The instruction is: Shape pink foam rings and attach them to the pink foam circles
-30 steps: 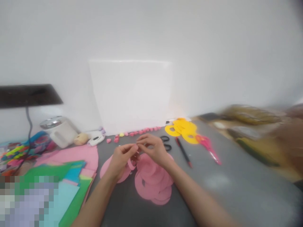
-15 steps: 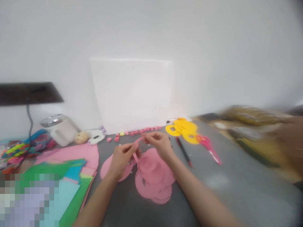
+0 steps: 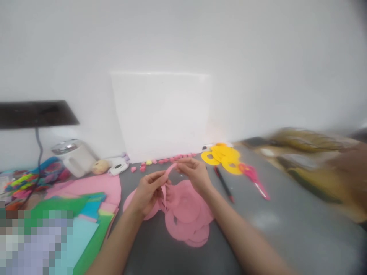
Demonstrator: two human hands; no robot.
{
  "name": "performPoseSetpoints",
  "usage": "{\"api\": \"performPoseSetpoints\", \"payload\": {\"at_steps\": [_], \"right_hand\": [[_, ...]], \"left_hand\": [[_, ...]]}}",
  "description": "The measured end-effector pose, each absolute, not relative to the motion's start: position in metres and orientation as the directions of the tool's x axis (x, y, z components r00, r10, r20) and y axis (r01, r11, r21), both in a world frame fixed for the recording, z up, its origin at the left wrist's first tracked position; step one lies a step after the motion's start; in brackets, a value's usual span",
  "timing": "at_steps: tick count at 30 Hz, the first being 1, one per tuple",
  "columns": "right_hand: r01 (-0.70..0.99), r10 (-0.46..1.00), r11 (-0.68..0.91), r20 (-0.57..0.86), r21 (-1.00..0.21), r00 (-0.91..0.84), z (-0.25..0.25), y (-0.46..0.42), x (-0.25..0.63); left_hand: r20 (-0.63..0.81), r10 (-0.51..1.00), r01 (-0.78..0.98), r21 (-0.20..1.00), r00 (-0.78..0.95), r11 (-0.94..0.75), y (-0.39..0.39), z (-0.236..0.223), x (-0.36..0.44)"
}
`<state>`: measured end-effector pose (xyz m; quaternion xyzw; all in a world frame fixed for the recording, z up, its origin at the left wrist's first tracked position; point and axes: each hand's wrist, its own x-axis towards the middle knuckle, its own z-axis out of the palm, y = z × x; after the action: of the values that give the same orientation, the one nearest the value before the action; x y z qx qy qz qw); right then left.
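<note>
A narrow pink paper strip [image 3: 171, 168] arches between my two hands above the grey table. My left hand [image 3: 150, 191] pinches it between thumb and fingers, and part of the strip hangs down below the fingertips. At the strip's other end, my right hand [image 3: 193, 173] holds it between thumb and forefinger. Beneath the hands lies an overlapping pile of pink paper rings and discs [image 3: 186, 217]. Another pink paper piece [image 3: 130, 200] shows partly behind my left hand and wrist.
Yellow paper rings [image 3: 220, 154], pink scissors [image 3: 254, 179] and a dark pen [image 3: 223, 183] lie to the right. Small pink beads [image 3: 172, 158] line the back edge before a white board [image 3: 162, 114]. Coloured sheets [image 3: 63, 208] and a white device [image 3: 74, 158] occupy the left.
The strip between my hands now shows a longer, higher arch, with its hanging end more visible. Both hands stay in nearly the same place; the whole view has shifted slightly.
</note>
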<state>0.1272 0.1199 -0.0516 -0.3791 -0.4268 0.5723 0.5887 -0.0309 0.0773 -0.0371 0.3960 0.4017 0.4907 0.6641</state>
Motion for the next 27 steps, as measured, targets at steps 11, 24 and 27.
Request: {"api": "performPoseSetpoints", "payload": {"at_steps": [11,24,27], "right_hand": [[-0.369,1.0,0.028,0.029,-0.929,0.003,-0.0568,0.1231,0.13],[-0.45,1.0,-0.008,-0.008,-0.893,-0.002,-0.0603,0.1263,0.1306],[-0.47,0.999,-0.041,-0.037,-0.882,-0.019,-0.0607,0.1277,0.1314]], "left_hand": [[-0.138,0.97,-0.345,0.917,0.199,0.201,0.077,-0.0365,-0.0322],[-0.11,0.971,-0.371,0.91,0.21,0.184,0.076,-0.0335,-0.0323],[-0.126,0.977,-0.381,0.906,0.172,0.184,0.0764,-0.0336,-0.0323]]}}
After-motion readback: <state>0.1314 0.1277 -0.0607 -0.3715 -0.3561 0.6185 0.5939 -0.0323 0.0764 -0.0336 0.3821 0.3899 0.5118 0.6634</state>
